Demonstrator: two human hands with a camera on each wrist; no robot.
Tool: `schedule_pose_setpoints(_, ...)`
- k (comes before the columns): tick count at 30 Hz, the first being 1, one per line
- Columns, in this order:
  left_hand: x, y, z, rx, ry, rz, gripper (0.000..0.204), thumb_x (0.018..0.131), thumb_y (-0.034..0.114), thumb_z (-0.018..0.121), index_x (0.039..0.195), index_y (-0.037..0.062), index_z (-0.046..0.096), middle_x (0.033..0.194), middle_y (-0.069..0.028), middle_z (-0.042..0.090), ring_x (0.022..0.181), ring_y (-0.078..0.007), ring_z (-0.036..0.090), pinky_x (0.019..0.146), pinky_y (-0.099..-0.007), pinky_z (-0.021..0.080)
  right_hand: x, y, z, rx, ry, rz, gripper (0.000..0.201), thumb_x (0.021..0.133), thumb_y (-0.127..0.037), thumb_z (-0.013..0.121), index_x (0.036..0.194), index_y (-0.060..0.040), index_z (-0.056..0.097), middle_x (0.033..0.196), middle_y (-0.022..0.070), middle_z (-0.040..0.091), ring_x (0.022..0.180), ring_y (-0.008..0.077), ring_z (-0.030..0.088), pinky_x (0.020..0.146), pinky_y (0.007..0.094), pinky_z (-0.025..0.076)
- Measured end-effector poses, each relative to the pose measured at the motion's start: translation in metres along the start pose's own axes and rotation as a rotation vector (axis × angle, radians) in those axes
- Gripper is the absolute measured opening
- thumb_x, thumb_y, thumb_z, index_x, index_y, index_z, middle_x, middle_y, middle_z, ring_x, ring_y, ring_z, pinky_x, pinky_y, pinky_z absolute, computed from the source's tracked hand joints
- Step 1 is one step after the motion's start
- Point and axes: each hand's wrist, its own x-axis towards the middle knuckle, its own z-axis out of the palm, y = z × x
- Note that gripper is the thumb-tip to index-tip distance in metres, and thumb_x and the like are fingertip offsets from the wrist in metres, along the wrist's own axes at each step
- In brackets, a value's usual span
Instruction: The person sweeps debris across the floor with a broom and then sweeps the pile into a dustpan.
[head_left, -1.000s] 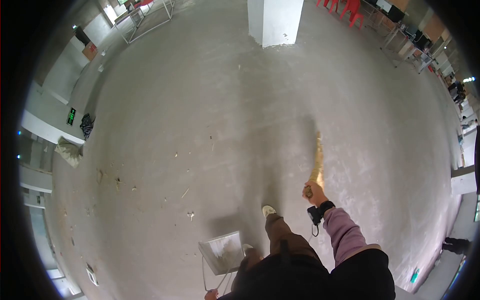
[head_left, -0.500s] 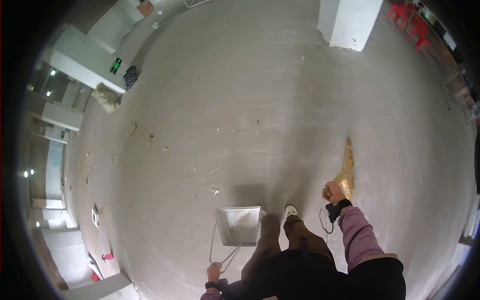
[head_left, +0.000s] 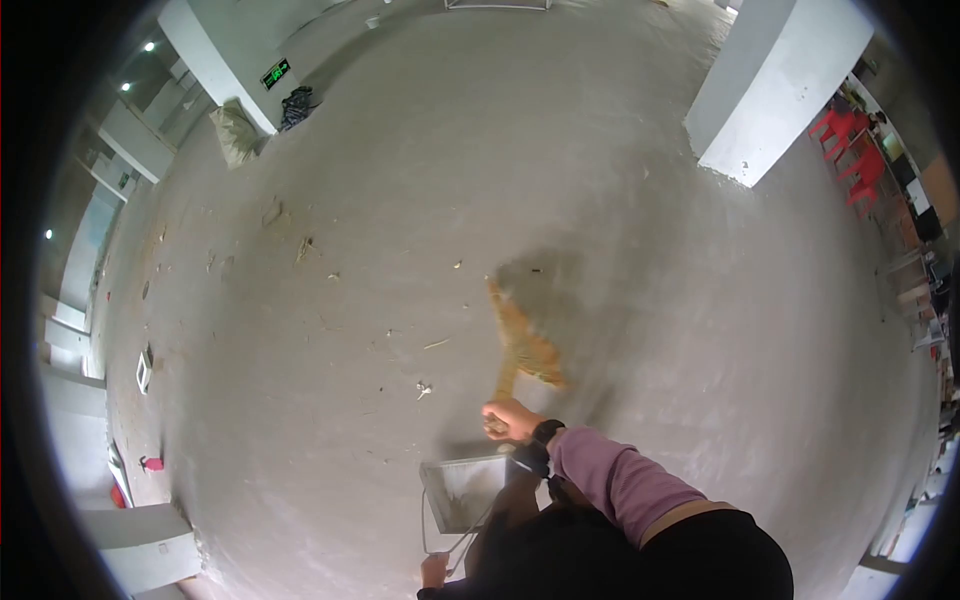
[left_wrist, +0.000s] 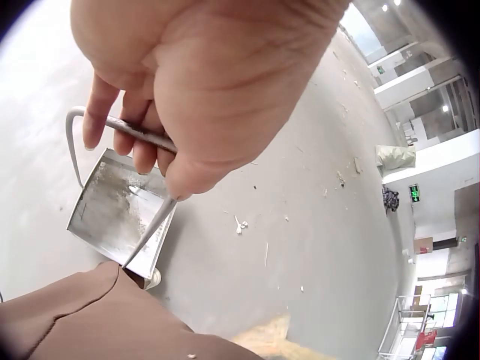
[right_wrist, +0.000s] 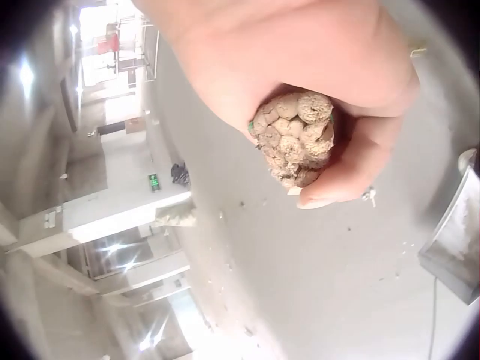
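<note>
Broom [head_left: 522, 346] angled over the floor [head_left: 650, 350], just beyond the dustpan [head_left: 433, 500]. Right fingers [right_wrist: 361, 163] wrapped round it; left fingers [left_wrist: 96, 116] curled round the wire handle [left_wrist: 151, 233]. Risk: overfast stroke likely flings scraps [head_left: 424, 390] past the dustpan; loose left grip could tip it.

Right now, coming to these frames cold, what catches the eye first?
Likely the golden broom, blurred near the middle of the head view, its handle gripped in the right hand. Next, the metal dustpan at the bottom, its thin handle held by the left hand. Then the red seats toward the right edge, bright against the grey floor.
</note>
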Motion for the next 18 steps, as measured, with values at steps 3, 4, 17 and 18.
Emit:
schedule_pose_setpoints(3,-0.002,-0.005,0.010,-0.010,-0.022,-0.065,0.030,0.057,0.010,0.072,0.082,0.0106,0.055,0.072,-0.0083,0.057,0.069,-0.0276,0.056,0.057,-0.0397,0.045,0.015,-0.028,0.043,0.063,-0.061,0.101,0.013,0.076,-0.007,0.058,0.072,-0.0064,0.046,0.062,0.0031,0.047,0.052,0.0153,0.047,0.046,0.0291,0.040)
schedule_pose_setpoints(4,-0.003,-0.009,0.013,-0.009,-0.024,-0.075,0.030,0.057,0.009,0.073,0.082,0.0105,0.055,0.071,-0.0080,0.057,0.069,-0.0275,0.056,0.057,-0.0396,0.045,0.016,-0.035,0.048,0.089,-0.106,0.067,0.012,0.076,-0.008,0.058,0.075,-0.0047,0.047,0.062,0.0033,0.046,0.049,0.0133,0.044,0.043,0.0264,0.037)
schedule_pose_setpoints(17,0.001,-0.027,0.002,-0.418,0.087,-0.232,0.030,0.060,0.009,0.071,0.087,0.0131,0.058,0.071,-0.0082,0.058,0.067,-0.0273,0.058,0.056,-0.0391,0.046,-0.052,-0.075,-0.039,-0.972,-0.153,-0.987,0.028,0.078,0.003,0.057,0.101,-0.0068,0.047,0.076,0.0061,0.054,0.066,0.0115,0.054,0.057,0.0257,0.047)
schedule_pose_setpoints(18,0.005,-0.027,-0.002,-0.344,0.039,-0.252,0.028,0.061,0.010,0.070,0.086,0.0135,0.059,0.070,-0.0084,0.059,0.067,-0.0276,0.059,0.056,-0.0396,0.047,-0.052,-0.086,-0.047,-0.973,-0.121,-0.947,0.025,0.079,0.002,0.057,0.100,-0.0062,0.047,0.076,0.0062,0.054,0.066,0.0119,0.053,0.055,0.0265,0.047)
